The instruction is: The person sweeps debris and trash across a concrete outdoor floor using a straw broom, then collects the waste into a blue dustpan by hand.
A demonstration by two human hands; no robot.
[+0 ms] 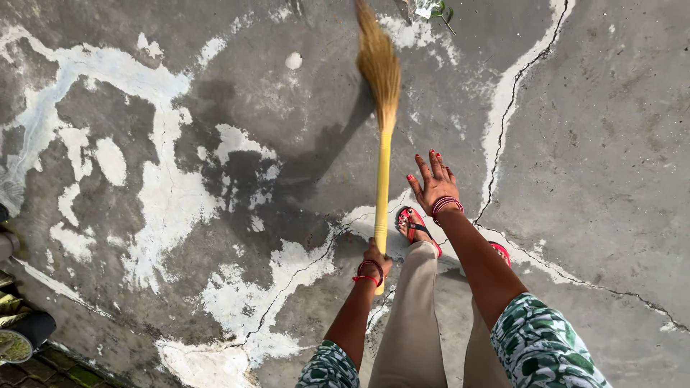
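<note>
2 hands in view. Left hand [376,260] wrapped tight round near end of yellow broom [382,136] handle, bristles far ahead over cracked concrete floor [611,144]. Right hand [434,183] free, fingers spread, holding nothing, just right of handle. Red sandal [412,224] planted between hands.
</note>
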